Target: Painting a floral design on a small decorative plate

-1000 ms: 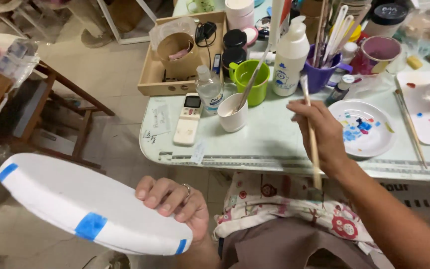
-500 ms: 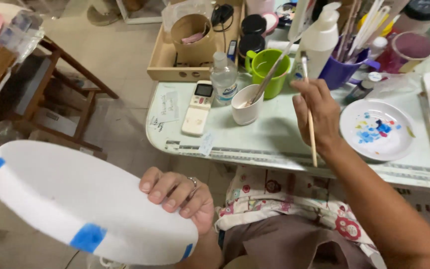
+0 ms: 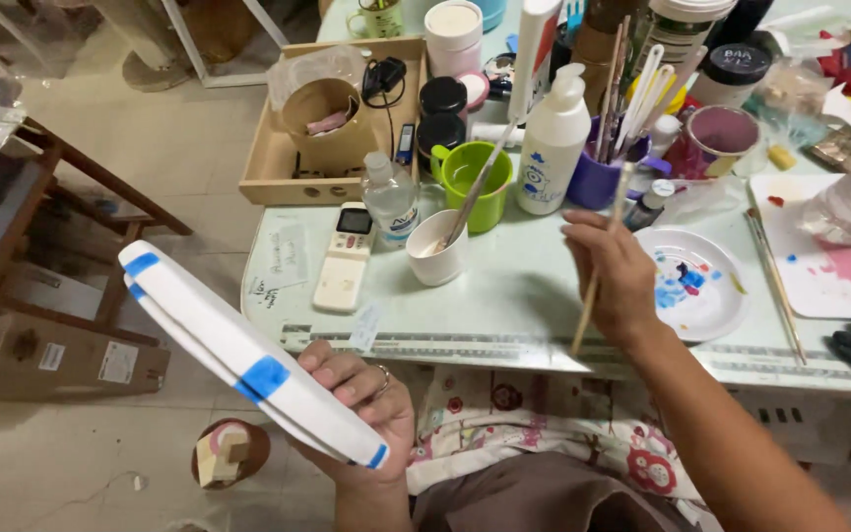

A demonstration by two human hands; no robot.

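Observation:
My left hand (image 3: pixel 361 399) grips a white foam board (image 3: pixel 238 355) with blue tape patches, held off the table's left front corner and tilted so its thin edge faces me. My right hand (image 3: pixel 615 276) holds a thin wooden paintbrush (image 3: pixel 598 266) upright over the pale green table (image 3: pixel 504 305). Just to the right of that hand lies a round white palette dish (image 3: pixel 696 286) with blue paint dabs.
A white cup (image 3: pixel 437 251) and a green mug (image 3: pixel 478 187) with sticks in them, a remote control (image 3: pixel 345 258), small clear bottle (image 3: pixel 390 200), white pump bottle (image 3: pixel 554 143), purple brush cup (image 3: pixel 595 177), wooden tray (image 3: pixel 293 163), and a paint-stained white sheet (image 3: pixel 829 271) crowd the table. Wooden furniture (image 3: pixel 61 227) stands left.
The board has tipped from lying flat and broad to standing nearly edge-on in my left hand. My right hand with the brush stays over the table near the palette dish.

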